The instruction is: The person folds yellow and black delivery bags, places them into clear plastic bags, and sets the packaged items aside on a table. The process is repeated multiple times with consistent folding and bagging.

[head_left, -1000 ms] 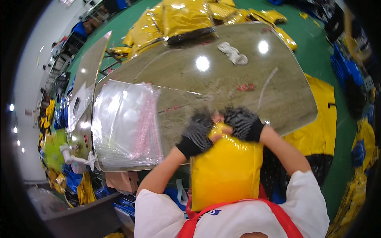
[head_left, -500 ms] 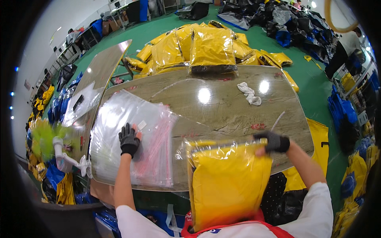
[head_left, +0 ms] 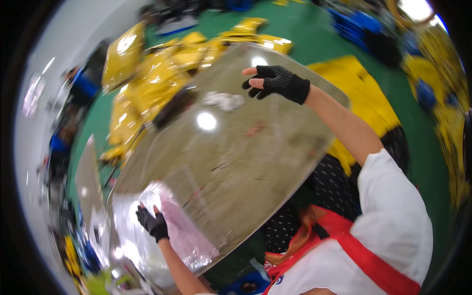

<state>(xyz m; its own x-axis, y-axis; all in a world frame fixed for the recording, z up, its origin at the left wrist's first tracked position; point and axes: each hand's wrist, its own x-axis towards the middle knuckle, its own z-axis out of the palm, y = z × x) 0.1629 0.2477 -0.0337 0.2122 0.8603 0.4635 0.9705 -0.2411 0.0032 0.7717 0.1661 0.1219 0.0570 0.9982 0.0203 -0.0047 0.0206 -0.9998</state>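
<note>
Resting flat with fingers apart on the clear plastic bags [head_left: 172,231], the left grip [head_left: 152,223] is nearer them, while the right grip [head_left: 275,81] hovers open and empty far across the bench [head_left: 236,162].

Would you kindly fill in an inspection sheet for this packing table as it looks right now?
Surface: glossy table, worn, with glare spots.
Job's things: stack of clear plastic bags at the near left corner.
Clutter: crumpled white scrap near the far edge.
Hands: left hand, gloved, flat on the bags; right hand, gloved, open and empty above the far edge.
Cables: nothing seen.
Surroundings: yellow bagged garments piled on green floor.
</note>
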